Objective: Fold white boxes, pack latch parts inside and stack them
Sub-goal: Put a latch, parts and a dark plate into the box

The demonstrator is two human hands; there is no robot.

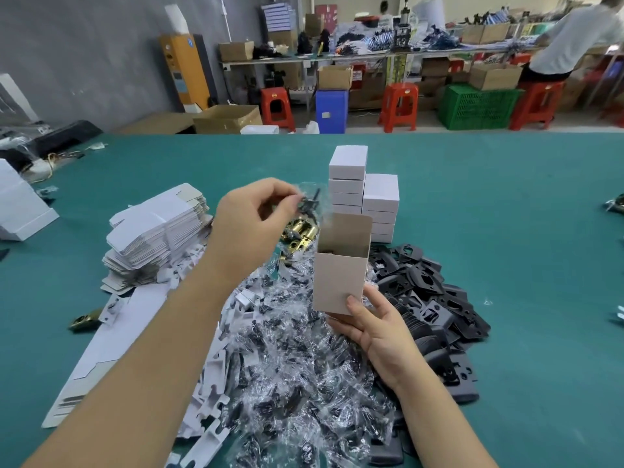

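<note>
The open white box (339, 275) stands upright above the heap of bagged screws (304, 366), its top flap raised at the far side. The right hand (374, 327) holds the box from below, thumb pressed on its near face and fingers curled behind its bottom edge. Just left of the box's mouth and slightly above it, the left hand (250, 228) pinches a small clear bag of dark screws (309, 202) between thumb and fingertips. A brass latch part (300, 233) shows just left of the box, partly hidden behind the left hand; whether anything grips it cannot be told. Behind the box, two stacks of closed white boxes (363, 194) stand side by side on the green table (506, 231). Right of the box lies a pile of black plates (425, 292). Far left of the box sits a pile of flat box blanks (158, 238), and loose white card inserts (209, 417) lie near-left of it.
</note>
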